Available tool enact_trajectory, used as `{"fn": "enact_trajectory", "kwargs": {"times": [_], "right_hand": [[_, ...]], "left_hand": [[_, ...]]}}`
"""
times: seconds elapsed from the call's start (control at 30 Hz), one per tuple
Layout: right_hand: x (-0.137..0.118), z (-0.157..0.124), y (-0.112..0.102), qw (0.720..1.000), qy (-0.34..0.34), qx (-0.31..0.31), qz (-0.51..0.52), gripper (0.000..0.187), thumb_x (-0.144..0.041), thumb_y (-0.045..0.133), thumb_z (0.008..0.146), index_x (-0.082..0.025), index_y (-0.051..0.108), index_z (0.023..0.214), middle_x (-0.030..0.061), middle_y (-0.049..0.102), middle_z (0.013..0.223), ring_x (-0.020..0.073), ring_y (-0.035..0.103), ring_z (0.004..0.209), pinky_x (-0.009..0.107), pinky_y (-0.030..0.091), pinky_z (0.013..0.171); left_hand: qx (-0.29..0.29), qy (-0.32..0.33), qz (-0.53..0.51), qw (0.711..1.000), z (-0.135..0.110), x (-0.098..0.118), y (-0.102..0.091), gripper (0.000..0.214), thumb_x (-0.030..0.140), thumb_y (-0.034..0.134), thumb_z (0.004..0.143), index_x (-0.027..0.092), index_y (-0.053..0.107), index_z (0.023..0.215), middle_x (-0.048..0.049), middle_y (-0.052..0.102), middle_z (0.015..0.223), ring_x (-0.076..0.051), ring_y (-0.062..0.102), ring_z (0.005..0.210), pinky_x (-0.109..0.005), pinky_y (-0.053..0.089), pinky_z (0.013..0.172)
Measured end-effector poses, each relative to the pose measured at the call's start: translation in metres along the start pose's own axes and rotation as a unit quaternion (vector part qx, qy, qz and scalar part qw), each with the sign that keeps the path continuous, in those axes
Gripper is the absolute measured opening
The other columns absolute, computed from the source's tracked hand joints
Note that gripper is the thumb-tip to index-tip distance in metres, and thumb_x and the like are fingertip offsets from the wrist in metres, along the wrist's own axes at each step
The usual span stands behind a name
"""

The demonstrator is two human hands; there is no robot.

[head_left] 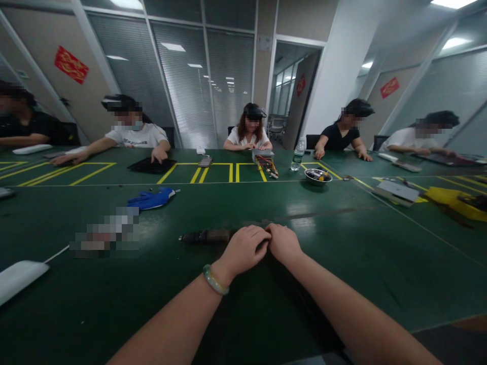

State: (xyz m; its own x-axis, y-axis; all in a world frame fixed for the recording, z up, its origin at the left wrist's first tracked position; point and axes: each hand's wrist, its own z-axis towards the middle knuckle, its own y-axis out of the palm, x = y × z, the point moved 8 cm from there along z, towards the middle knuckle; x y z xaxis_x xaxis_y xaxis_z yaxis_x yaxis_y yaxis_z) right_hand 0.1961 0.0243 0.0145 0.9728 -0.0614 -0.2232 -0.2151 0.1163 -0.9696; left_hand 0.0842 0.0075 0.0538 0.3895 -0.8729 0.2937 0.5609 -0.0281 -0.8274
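L hand [243, 248] & R hand [283, 243]: grips curled narrow, knuckles touching; hold on anything unconfirmed. Dark-handled tool [205, 235] just beside L hand, on green tabletop [342, 274].

counter [243, 304]: dark green, yellow line pattern
glove [150, 199] on counter: blue
handle [205, 235] on counter: black, brown
bangle [215, 280]: pale green

- A dark tool handle [205, 235] ran behind the left hand [243, 248], its far part hidden.
- Left of that hand, a pixelated patch [104, 232] on the tabletop [76, 314] blurred whatever lay there.
- Beyond that hand, the contents of a steel bowl [315, 177] were too small to tell.
- Far left of that hand, a white object [19, 280] was cut off by the picture's edge.
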Motion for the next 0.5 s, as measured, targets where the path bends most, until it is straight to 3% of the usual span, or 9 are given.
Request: {"fn": "enact_trajectory", "kwargs": {"times": [0.1,0.2,0.33,0.43,0.5], "right_hand": [[0.02,0.007,-0.006,1.0,0.027,-0.008,0.006,0.021,-0.027,0.051,0.091,-0.02,0.066,0.105,0.0109,0.068,0.099,0.0242,0.063,0.092,0.032,0.043,0.08],[0.071,0.004,-0.018,0.995,0.099,-0.013,-0.004,0.023,-0.03,0.052,0.091,-0.022,0.068,0.106,0.0114,0.069,0.097,0.0256,0.064,0.091,0.033,0.043,0.076],[0.194,-0.032,-0.039,0.973,0.229,-0.026,-0.019,0.029,-0.032,0.05,0.089,-0.024,0.07,0.108,0.0142,0.069,0.101,0.0273,0.065,0.09,0.036,0.044,0.073],[0.3,-0.087,-0.056,0.944,0.329,-0.019,-0.014,0.034,-0.036,0.049,0.087,-0.023,0.073,0.108,0.0219,0.066,0.109,0.0266,0.065,0.091,0.037,0.043,0.071],[0.353,-0.133,-0.065,0.923,0.386,-0.006,-0.011,0.033,-0.037,0.051,0.084,-0.022,0.077,0.098,0.0287,0.065,0.104,0.0266,0.067,0.08,0.039,0.041,0.067]], "left_hand": [[-0.035,0.012,-0.027,0.999,-0.004,0.001,0.003,0.022,0.017,0.05,0.09,0.024,0.064,0.106,-0.0021,0.068,0.105,-0.016,0.062,0.098,-0.031,0.048,0.091],[-0.076,0.022,-0.049,0.996,-0.008,0.0,0.009,0.023,0.018,0.049,0.09,0.024,0.065,0.106,-0.0012,0.069,0.103,-0.015,0.064,0.094,-0.029,0.049,0.088],[-0.11,0.028,-0.057,0.992,-0.009,0.001,0.012,0.024,0.02,0.049,0.091,0.025,0.065,0.109,-0.0001,0.069,0.103,-0.015,0.064,0.093,-0.027,0.05,0.085],[-0.12,0.033,-0.058,0.991,-0.008,0.001,0.016,0.025,0.021,0.049,0.092,0.026,0.065,0.11,-0.0001,0.068,0.104,-0.015,0.064,0.094,-0.028,0.049,0.084],[-0.123,0.038,-0.063,0.99,-0.008,0.0,0.019,0.024,0.022,0.049,0.092,0.026,0.066,0.109,-0.0005,0.068,0.104,-0.016,0.064,0.094,-0.028,0.049,0.083]]}}
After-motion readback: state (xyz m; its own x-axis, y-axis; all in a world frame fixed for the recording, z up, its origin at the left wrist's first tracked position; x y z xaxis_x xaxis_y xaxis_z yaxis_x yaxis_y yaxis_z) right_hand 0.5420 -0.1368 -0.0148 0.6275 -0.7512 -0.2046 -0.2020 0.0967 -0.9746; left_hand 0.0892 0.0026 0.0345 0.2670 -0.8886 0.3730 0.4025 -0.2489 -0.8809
